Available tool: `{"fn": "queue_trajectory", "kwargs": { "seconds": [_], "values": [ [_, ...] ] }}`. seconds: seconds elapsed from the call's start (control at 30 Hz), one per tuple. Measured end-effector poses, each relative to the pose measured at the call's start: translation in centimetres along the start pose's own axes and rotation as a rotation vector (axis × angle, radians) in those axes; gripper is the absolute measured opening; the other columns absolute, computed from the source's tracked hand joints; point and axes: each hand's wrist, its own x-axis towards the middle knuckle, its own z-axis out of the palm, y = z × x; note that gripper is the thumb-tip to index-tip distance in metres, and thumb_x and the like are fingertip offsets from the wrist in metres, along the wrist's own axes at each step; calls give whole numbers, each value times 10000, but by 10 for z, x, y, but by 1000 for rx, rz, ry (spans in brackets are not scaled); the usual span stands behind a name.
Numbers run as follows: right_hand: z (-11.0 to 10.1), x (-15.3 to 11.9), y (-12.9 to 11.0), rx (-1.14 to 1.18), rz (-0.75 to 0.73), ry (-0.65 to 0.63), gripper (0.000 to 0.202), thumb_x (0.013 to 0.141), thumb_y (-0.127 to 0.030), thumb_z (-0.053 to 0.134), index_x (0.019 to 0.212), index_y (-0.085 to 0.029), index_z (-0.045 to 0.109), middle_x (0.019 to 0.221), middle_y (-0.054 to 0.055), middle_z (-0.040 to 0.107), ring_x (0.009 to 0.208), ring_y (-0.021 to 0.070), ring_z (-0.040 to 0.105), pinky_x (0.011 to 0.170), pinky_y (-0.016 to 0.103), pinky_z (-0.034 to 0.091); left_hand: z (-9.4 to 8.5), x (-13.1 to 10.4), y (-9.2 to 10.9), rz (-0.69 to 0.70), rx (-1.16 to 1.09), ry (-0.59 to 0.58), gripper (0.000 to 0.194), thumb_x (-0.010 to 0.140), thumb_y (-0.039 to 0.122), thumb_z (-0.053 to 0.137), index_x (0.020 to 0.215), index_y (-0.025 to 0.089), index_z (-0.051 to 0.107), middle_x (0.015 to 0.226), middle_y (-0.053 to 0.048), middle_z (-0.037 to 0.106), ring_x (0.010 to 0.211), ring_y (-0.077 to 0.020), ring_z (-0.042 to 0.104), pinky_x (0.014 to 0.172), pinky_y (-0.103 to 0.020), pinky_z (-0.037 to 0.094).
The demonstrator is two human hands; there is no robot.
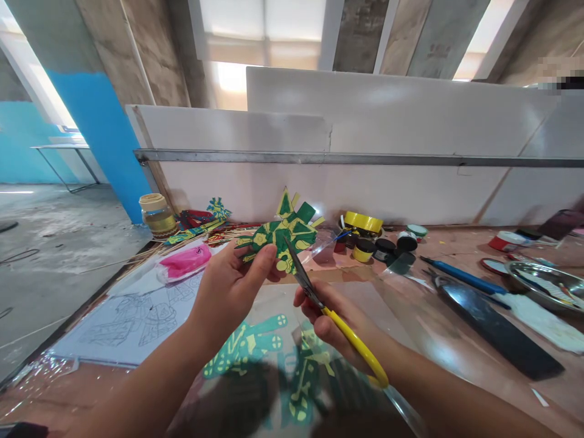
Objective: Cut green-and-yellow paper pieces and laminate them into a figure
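My left hand (230, 277) pinches a green and yellow painted cut-out figure (298, 228) between thumb and fingers, raised above the table. The figure has several pointed and strip-like parts sticking out at its top and right. My right hand (335, 316) is closed around yellow-handled scissors (354, 344). Their metal blades point up and away, with the tip against or in front of the figure's middle; I cannot tell whether they are cutting. Below the hands, a teal and yellow cut-out (249, 340) and a green and yellow one (308, 371) lie on the table, partly shaded.
On the left are a line-drawing sheet (132, 322), a pink pouch (186, 263) and a lidded jar (157, 216). Small paint jars (364, 249) and yellow tape (364, 222) stand at the back. A dark blade-shaped object (497, 325) and metal bowl (524, 272) lie right.
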Motion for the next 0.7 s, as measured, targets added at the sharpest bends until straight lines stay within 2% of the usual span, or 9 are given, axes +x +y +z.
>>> {"fn": "queue_trajectory", "kwargs": {
  "seconds": [0.43,0.7],
  "values": [
    [-1,0,0,-36,8,-2,597,758,-747,569,1008,-207,523,847,23,461,733,161,418,625,277,389,0,1,1,-38,9,-9,249,893,399,575,812,170,631,683,-16,727,653,-177,706,607,-245,564],
    [2,2,-1,42,47,21,666,650,-801,617,962,-220,529,801,-3,440,673,141,392,584,262,375,-1,3,-1,-27,-10,-11,244,890,396,583,795,174,620,685,1,717,627,-152,697,592,-227,563]
  ]
}}
